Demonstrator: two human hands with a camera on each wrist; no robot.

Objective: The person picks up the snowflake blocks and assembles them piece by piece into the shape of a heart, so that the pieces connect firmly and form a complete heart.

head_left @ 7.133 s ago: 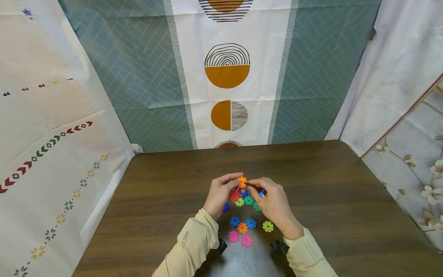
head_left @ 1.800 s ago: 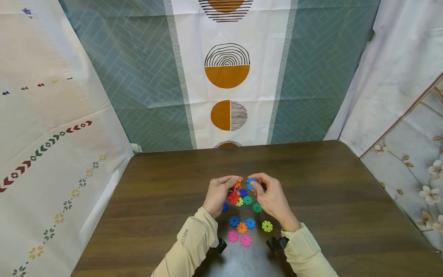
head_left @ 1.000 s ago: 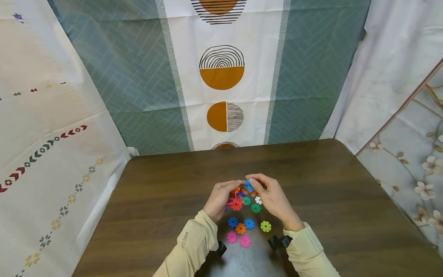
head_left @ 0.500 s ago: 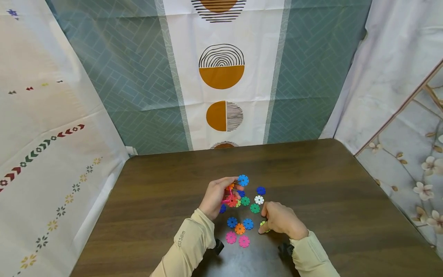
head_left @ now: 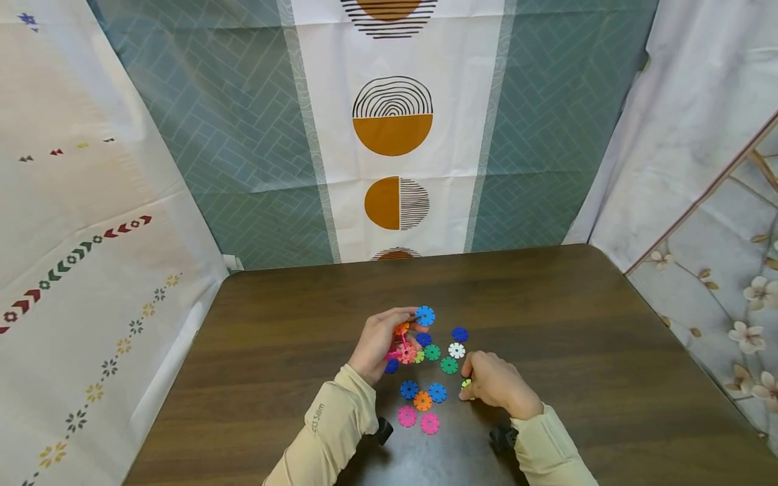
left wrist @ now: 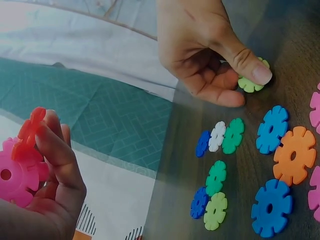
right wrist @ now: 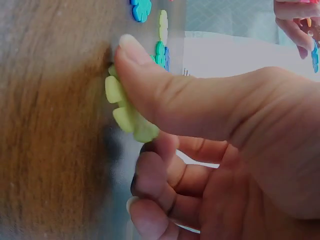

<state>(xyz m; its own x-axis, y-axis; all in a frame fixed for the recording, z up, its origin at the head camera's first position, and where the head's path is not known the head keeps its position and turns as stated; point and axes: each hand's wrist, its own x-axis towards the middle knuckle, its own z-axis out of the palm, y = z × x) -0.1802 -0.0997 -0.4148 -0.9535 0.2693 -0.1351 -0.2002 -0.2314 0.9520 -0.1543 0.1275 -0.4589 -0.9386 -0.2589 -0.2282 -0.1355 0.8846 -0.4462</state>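
My left hand [head_left: 378, 341] holds up a cluster of notched plastic discs joined edge to edge. A blue disc [head_left: 429, 312] sticks out at its top, and an orange disc [head_left: 401, 329] sits below it. In the left wrist view a pink disc [left wrist: 17, 187] and a red disc [left wrist: 30, 132] of this cluster show; the fingers hide part of it. My right hand [head_left: 501, 383] is low at the table, right of the loose discs. Its thumb and a finger pinch a yellow-green disc [right wrist: 122, 120], which is tilted in the right wrist view.
Loose discs lie flat on the brown table [head_left: 292, 378]: dark blue [head_left: 460, 331], white [head_left: 452, 347], green [head_left: 446, 362], orange [head_left: 419, 396], pink [head_left: 403, 412] and several others. A patterned cloth [head_left: 261, 169] hangs behind the far table edge.
The blue disc that my right hand held is now joined to the cluster in my left hand. The right hand has moved down toward the near side and taken hold of the yellow-green disc.
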